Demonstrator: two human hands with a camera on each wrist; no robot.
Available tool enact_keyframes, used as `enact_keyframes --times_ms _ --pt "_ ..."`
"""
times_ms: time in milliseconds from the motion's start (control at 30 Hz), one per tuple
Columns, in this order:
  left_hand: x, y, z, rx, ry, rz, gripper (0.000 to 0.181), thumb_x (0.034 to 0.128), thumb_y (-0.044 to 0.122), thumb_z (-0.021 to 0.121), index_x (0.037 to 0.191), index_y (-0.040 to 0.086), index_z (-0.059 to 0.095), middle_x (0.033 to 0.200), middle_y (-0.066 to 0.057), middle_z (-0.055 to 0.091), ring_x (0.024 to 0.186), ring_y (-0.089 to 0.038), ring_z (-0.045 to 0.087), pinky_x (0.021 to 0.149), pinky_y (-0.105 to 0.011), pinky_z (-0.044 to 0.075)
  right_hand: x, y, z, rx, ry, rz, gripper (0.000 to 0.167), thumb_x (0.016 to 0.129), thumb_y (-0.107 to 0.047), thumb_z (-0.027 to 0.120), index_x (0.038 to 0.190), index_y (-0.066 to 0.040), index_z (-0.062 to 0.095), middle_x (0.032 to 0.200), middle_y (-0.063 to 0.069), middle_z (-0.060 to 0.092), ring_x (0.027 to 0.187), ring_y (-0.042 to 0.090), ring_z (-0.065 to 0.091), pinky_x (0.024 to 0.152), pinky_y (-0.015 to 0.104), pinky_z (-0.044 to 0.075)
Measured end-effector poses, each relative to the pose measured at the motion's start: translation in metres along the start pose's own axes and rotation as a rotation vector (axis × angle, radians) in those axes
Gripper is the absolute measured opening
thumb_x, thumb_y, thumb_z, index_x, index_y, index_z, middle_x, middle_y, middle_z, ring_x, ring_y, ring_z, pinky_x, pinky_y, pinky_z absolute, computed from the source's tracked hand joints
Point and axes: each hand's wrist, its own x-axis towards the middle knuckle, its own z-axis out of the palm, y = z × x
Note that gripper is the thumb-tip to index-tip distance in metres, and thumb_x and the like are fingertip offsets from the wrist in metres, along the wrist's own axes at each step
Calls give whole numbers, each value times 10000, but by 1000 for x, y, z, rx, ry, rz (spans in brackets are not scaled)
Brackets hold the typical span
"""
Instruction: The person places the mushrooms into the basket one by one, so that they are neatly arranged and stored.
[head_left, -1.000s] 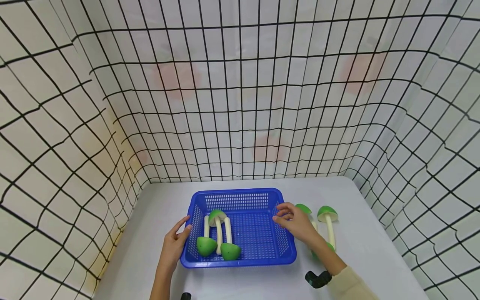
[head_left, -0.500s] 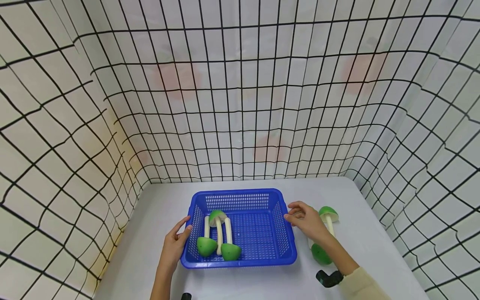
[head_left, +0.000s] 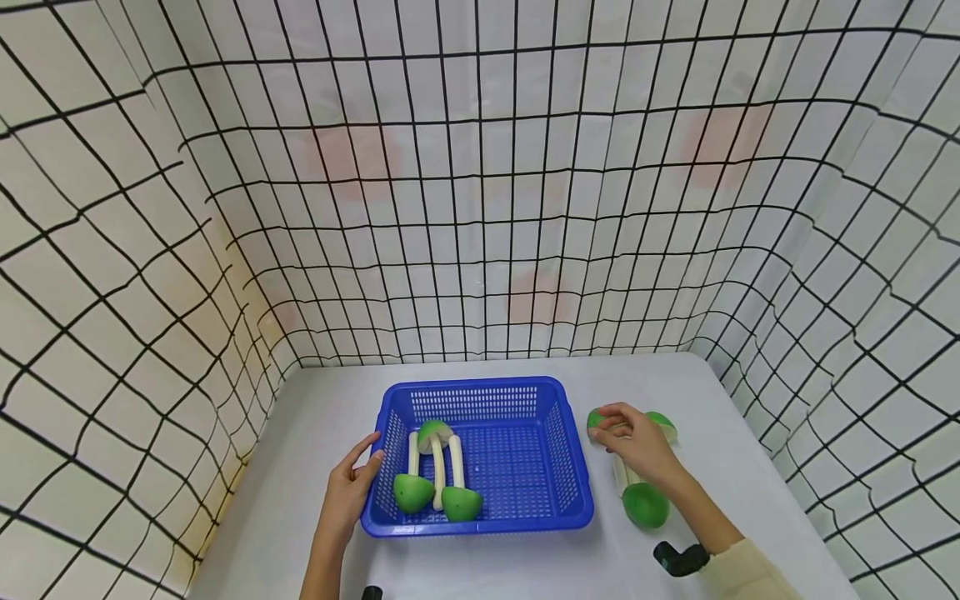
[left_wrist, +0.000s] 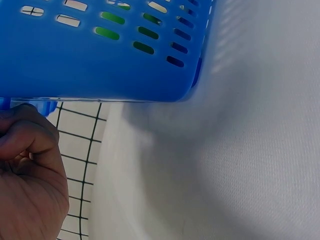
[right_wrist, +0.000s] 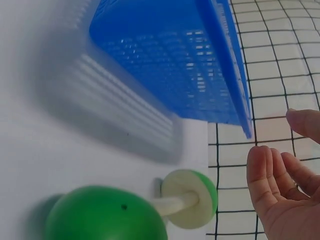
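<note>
My left hand (head_left: 348,487) holds the left rim of a blue plastic basket (head_left: 510,526); in the left wrist view its fingers (left_wrist: 30,135) are curled at the rim. Three toy mushrooms with green caps and pale stems lie in the basket's left half, one cap (head_left: 462,504) near the front wall. My right hand (head_left: 637,446), holding nothing, hovers over more toy mushrooms right of the basket. Their green caps (head_left: 645,505) show around it, and the hand hides parts of them. In the right wrist view, thumb and fingers (right_wrist: 260,172) stand apart, loosely bent.
The basket and mushrooms stand on a white table (head_left: 315,408). Black netting (head_left: 480,250) over white sheets surrounds the table at the back and sides. A black device (head_left: 680,559) sits at my right wrist, and another black piece (head_left: 372,592) shows near my left forearm.
My right hand has moved right, from above the basket's right rim to over the mushrooms beside it. My left hand and the basket have stayed in place.
</note>
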Motion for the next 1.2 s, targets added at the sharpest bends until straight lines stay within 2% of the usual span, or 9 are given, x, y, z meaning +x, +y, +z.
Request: enact_keyframes --times_ms 133,233,400,567,867,1000,1200 --pt "-1 -1 -2 9 2 1 597 974 566 631 1502 308 525 976 -160 753 751 -220 712 644 -291 597 2 8 -5 -19 4 -15 537 974 -301 730 1375 3 542 1166 164 657 976 246 706 796 371 614" --pt "-1 -1 -4 13 6 3 605 975 568 628 1509 305 519 1008 -170 757 769 -224 725 661 -304 609 4 12 -8 -24 7 -33 542 972 -299 733 1368 20 546 1157 174 664 951 194 703 789 374 618" --pt "-2 0 -7 20 16 7 601 981 560 624 1511 299 517 1016 -179 753 769 -225 721 663 -303 610 6 18 -12 -32 24 -51 551 959 -309 750 1345 39 568 1132 180 682 916 151 709 745 302 611" --pt "-2 0 -9 28 25 2 596 977 563 627 1505 307 523 1030 -180 753 771 -221 715 665 -295 606 6 26 -15 -80 33 -21 570 958 -361 744 1349 16 571 1146 155 689 941 167 709 725 220 574" --pt "-3 -1 -13 28 30 -3 593 980 556 628 1507 306 521 1018 -176 757 767 -222 723 654 -295 605 3 40 -16 -103 44 -6 500 968 -283 736 1331 17 568 1150 170 684 957 209 715 716 222 560" --pt "-4 -1 -12 20 46 3 561 992 525 628 1500 307 531 997 -173 757 758 -225 719 640 -292 598 2 52 -20 -107 40 -9 536 964 -338 739 1334 12 571 1171 174 680 945 143 707 728 220 567" --pt "-2 -1 -6 9 -1 22 610 977 555 635 1513 289 519 1045 -181 756 791 -223 733 691 -326 624 -5 73 -28 -126 73 45 582 951 -369 752 1341 22 567 1173 160 674 868 6 644 712 201 556"
